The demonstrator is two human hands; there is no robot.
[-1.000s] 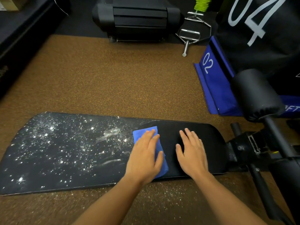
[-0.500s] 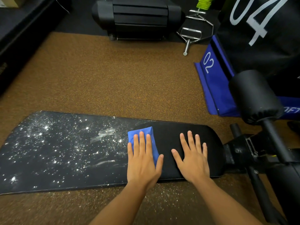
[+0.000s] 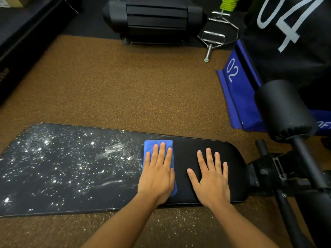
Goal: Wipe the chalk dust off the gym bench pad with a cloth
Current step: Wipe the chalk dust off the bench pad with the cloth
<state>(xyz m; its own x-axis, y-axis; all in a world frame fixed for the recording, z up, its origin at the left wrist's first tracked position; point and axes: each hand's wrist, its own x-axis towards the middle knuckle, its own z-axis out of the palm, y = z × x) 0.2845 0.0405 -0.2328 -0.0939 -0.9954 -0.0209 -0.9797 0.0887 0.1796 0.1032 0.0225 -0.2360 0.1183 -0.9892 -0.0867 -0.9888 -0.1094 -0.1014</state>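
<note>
On the brown gym floor, the bench pad (image 3: 71, 167) remains chalky leftward. The left hand (image 3: 157, 174), flat on the blue cloth (image 3: 157, 145), has pushed farther; the right hand (image 3: 211, 178) braces, empty and spread.

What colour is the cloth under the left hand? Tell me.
Blue; the folded cloth shows best in the head view.

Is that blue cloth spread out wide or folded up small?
Folded small, it seems: the blue cloth shows as a compact rectangle barely wider than the left hand pressing it flat on the bench pad. Its layers cannot be seen.
</note>
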